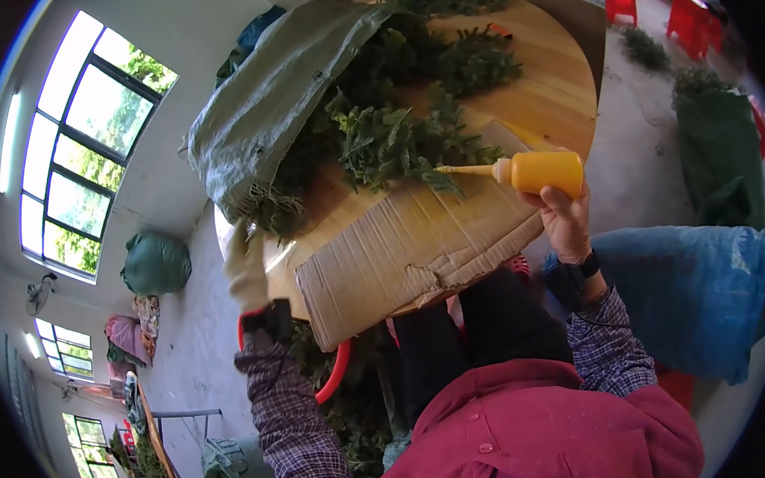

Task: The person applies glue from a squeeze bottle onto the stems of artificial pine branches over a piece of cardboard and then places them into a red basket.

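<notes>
In my right hand [564, 212] is a yellow squeeze bottle [546, 171], held on its side. Its long thin nozzle points left, with the tip at the green artificial pine sprigs [387, 144]; I cannot tell whether they touch. Below the bottle, a worn piece of corrugated cardboard [399, 257] lies at the near edge of the round wooden table [560, 67]. My left hand [244, 271], in a pale glove and smeared by motion, is at the table's left edge. Just above it, a grey-green woven sack [260, 103] lies with more sprigs spilling out; the left fingers cannot be made out.
A blue plastic-wrapped bundle [682, 294] stands close to my right arm. Farther right is a dark green sack [720, 153], with red stools [694, 29] beyond. More greenery [357, 402] and a red ring-shaped handle [334, 375] are below the table by my left forearm.
</notes>
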### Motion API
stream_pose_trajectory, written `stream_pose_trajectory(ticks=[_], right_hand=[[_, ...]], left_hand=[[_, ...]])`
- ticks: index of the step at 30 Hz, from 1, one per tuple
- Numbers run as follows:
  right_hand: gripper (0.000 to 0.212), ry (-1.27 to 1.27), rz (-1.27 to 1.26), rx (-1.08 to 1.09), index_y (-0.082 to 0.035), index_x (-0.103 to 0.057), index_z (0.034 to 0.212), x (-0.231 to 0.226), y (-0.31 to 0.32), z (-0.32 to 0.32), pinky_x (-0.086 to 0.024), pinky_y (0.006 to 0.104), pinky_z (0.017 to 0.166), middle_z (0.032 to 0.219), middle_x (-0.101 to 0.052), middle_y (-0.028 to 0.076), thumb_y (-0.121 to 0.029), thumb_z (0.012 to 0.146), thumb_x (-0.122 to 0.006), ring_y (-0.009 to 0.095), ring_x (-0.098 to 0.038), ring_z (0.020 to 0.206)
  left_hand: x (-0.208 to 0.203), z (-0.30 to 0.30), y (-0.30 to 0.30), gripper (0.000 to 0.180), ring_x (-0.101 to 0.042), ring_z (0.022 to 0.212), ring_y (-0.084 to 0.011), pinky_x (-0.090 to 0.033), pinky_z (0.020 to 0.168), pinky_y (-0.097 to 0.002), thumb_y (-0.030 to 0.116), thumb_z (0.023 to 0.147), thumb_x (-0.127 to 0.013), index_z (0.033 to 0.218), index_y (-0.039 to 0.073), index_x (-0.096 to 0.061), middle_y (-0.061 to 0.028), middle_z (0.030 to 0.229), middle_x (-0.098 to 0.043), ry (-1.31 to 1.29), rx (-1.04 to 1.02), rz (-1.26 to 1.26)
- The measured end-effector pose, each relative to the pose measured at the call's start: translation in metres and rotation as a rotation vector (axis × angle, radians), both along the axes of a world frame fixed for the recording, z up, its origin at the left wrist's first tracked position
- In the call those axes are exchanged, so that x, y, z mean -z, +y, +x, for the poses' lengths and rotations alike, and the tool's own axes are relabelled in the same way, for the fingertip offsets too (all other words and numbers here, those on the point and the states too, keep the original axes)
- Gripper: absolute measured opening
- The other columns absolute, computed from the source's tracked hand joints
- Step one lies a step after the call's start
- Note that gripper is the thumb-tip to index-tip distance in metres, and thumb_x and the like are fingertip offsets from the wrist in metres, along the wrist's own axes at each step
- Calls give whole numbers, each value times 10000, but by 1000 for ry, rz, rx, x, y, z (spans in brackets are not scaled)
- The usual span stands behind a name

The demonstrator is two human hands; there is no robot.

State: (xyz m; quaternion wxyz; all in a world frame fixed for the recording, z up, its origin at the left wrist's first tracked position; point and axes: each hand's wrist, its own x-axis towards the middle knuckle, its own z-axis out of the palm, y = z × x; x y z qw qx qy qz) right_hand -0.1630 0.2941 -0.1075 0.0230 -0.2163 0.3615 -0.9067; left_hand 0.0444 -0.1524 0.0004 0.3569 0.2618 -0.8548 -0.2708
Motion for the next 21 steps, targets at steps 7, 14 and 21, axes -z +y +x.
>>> stream_pose_trajectory(ticks=[7,14,21], right_hand=[[631,-42,3,-44,-28,-443,1428,-14,-3,8,-629,410,930,1299,-616,140,-122,905,-783,276,-664,1180],[653,-69,53,-58,-53,-434,1443,-3,10,1,-618,425,953,1322,-599,131,-150,904,-791,276,-640,1221],[608,-25,25,-78,-46,-460,1413,-15,-7,-7,-600,456,972,1281,-605,114,-98,900,-781,262,-638,1197]], left_hand=[[11,-128,82,547,-688,1143,-247,-511,999,-342,297,952,-685,1412,16,-594,-177,1237,-722,-94,264,-9],[17,-152,112,444,-679,852,-131,-556,776,-296,190,925,-710,1319,-9,-654,-97,1072,-744,-113,272,277],[40,-148,37,334,-672,934,-166,-553,822,-292,119,935,-713,1240,-11,-671,-91,1102,-717,-91,361,298]])
